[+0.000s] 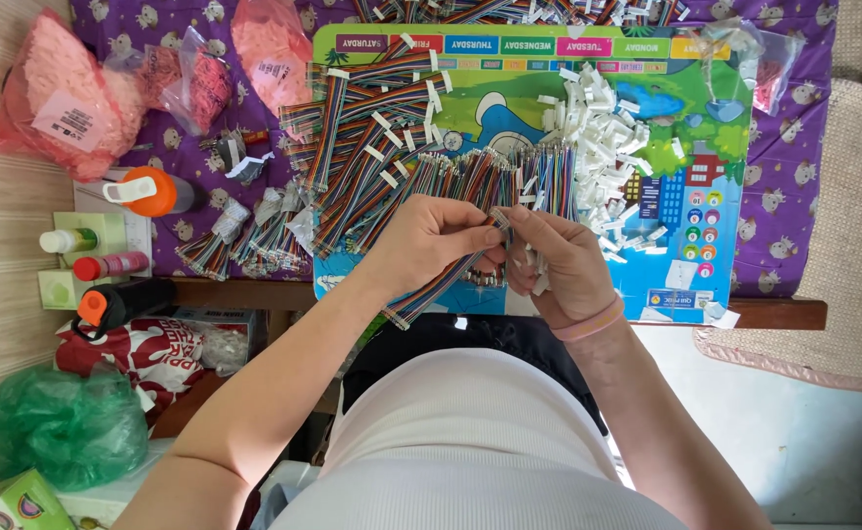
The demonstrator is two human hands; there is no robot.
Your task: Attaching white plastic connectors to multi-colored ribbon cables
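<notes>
My left hand (421, 243) grips a flat rainbow ribbon cable (433, 291) whose loose end hangs down toward my lap. My right hand (561, 263), with a pink band on the wrist, pinches the cable's upper end and holds small white connector pieces (527, 263). Both hands meet just above the near table edge. Behind them lie a row of multicoloured ribbon cables (495, 175) and a heap of white plastic connectors (593, 132) on a colourful printed board (686, 196).
More ribbon cable bundles (372, 108) are stacked at the board's left. Pink bags (63, 93), an orange-capped bottle (146, 191) and small bottles (107, 265) sit at the left on the purple cloth (794, 147). A green bag (68, 422) lies on the floor.
</notes>
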